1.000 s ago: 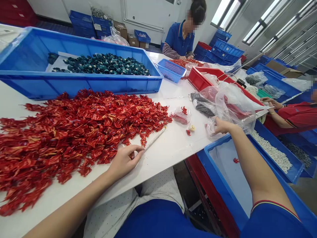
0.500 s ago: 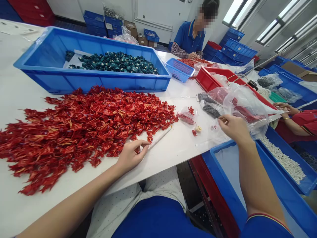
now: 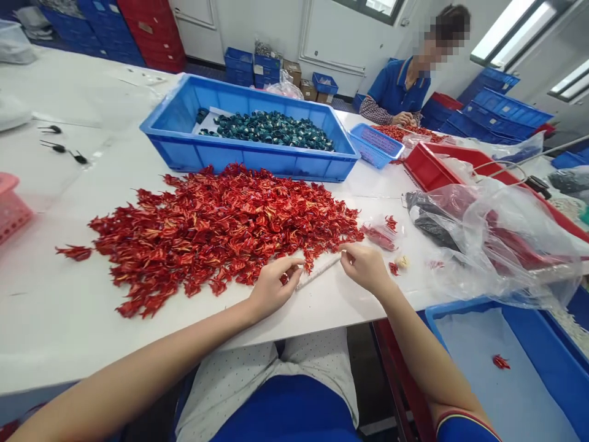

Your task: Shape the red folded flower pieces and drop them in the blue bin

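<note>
A big heap of red folded petal pieces [image 3: 221,224] covers the white table [image 3: 69,307] in front of me. My left hand [image 3: 273,285] rests at the heap's near edge, fingers curled in a pinch on one end of a thin white stick [image 3: 317,272], with a red piece under the fingertips. My right hand [image 3: 363,265] is closed on the stick's other end. A few loose red pieces [image 3: 394,267] and a small pale bit [image 3: 403,262] lie just right of that hand.
A blue crate [image 3: 257,161] of dark green pieces stands behind the heap. Clear plastic bags [image 3: 497,239] lie right, beside a red tray [image 3: 427,172]. A blue bin [image 3: 506,374] sits low at my right. Another person [image 3: 405,92] works at the far end. A pink basket [image 3: 11,212] is left.
My right hand left the plastic bag and came left to take the far end of the white stick. The view swung left; my left hand stayed on the stick.
</note>
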Demonstrator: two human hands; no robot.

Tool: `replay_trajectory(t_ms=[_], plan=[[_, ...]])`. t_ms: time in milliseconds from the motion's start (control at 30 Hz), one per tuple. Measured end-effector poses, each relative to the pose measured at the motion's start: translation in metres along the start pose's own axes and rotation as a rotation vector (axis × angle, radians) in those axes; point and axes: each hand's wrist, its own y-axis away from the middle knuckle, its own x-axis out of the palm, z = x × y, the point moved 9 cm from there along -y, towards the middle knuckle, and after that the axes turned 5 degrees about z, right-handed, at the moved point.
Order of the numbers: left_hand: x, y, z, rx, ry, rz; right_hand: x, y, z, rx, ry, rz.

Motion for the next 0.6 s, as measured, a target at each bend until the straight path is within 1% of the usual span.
replay_trajectory(t_ms=[167, 233, 300, 367, 467, 600], plan=[[-0.011, 0.003, 0.007, -0.001, 0.011, -0.083, -0.004, -0.038, -0.004, 0.104, 0.034, -0.140], [-0.013, 0.003, 0.006, 0.032, -0.002, -0.092, -0.003, -0.049, -0.010, 0.168, 0.052, -0.156], [-0.014, 0.004, 0.003, 0.077, -0.017, -0.096, 0.001, -0.056, -0.017, 0.232, 0.058, -0.143], [-0.016, 0.005, -0.001, 0.118, -0.020, -0.107, 0.005, -0.059, -0.025, 0.270, 0.045, -0.129], [-0.018, 0.006, -0.008, 0.167, -0.009, -0.134, 0.006, -0.056, -0.033, 0.263, 0.009, -0.139], [-0.017, 0.006, -0.014, 0.174, 0.003, -0.117, -0.004, -0.046, -0.037, 0.250, -0.031, -0.195]])
